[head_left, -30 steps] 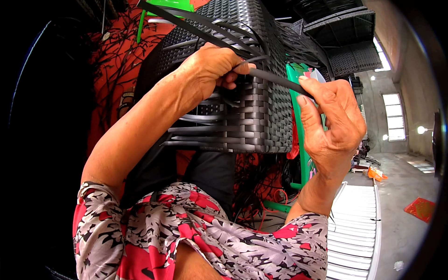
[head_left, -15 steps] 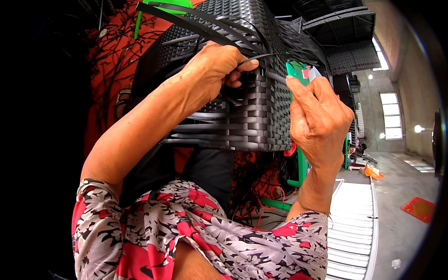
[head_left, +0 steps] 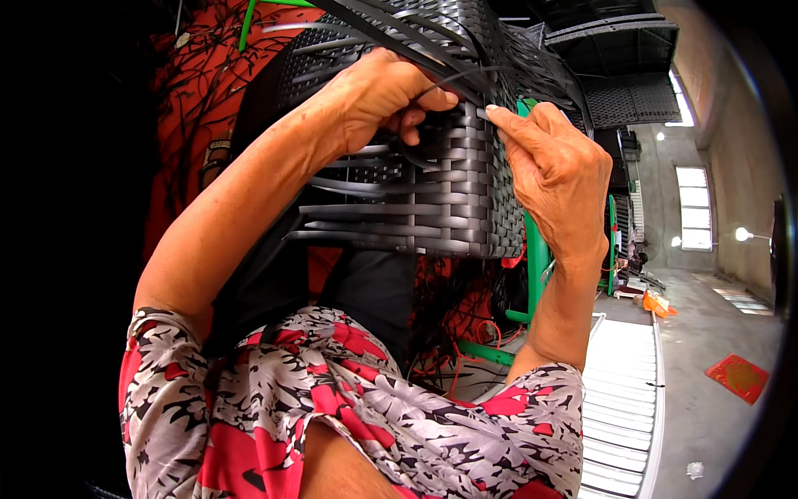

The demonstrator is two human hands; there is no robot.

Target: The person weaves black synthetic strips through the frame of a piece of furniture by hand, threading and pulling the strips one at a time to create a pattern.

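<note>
A dark grey woven rattan piece (head_left: 465, 187) made of flat plastic strips fills the middle, with a rounded corner facing me. Over its left face my left hand (head_left: 403, 96) is closed, thumb and finger pinching a thin dark strip that arcs up to the right. On the other side of the corner, my right hand (head_left: 555, 170) has thumb and forefinger pressed together at the edge of the weave, on a flat grey strip (head_left: 480, 111). Several loose long strips (head_left: 391, 41) cross the top of the piece above my left hand. My left fingers partly hide the weave behind them.
Strip scraps litter the red floor (head_left: 195, 108) at the left. A green frame (head_left: 539, 266) stands beside the piece, below my right hand. More dark woven pieces (head_left: 619, 62) are stacked at far right. A white slatted panel (head_left: 619, 407) lies at lower right, near a red mat (head_left: 737, 378).
My right hand has moved left, up to the corner of the weave, and the stretch of strip between my hands is shorter. My left hand has risen slightly.
</note>
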